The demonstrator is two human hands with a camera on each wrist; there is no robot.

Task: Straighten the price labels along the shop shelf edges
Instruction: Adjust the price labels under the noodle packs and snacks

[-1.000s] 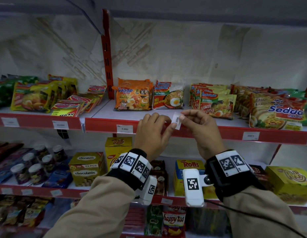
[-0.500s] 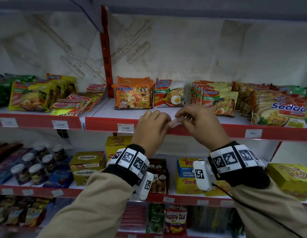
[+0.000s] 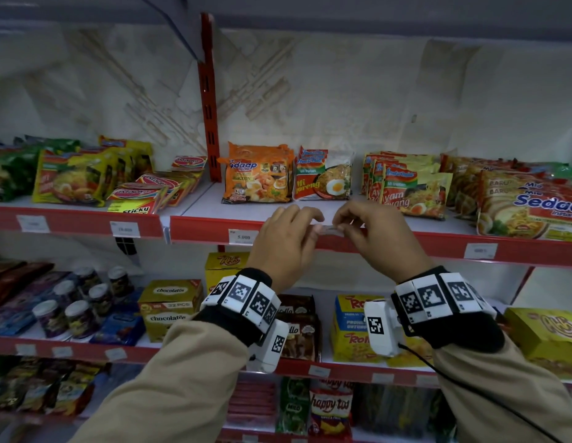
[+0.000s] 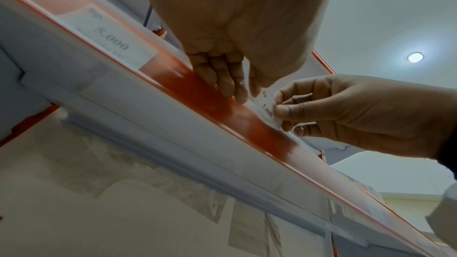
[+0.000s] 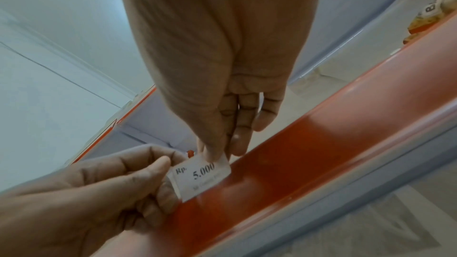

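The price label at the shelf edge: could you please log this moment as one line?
step: seating price label in red shelf-edge strip | left hand: pinches label | right hand: pinches label | label reads: Rp. 5.000 | status: not yet seated

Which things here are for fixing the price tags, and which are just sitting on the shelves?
For the job:
price label, pinched by both hands
left hand
right hand
red shelf edge strip
seated 5.000 label

Just sitting there:
noodle packets
chocolatos box
jars

Both hands (image 3: 326,241) raised, apparently pinching.
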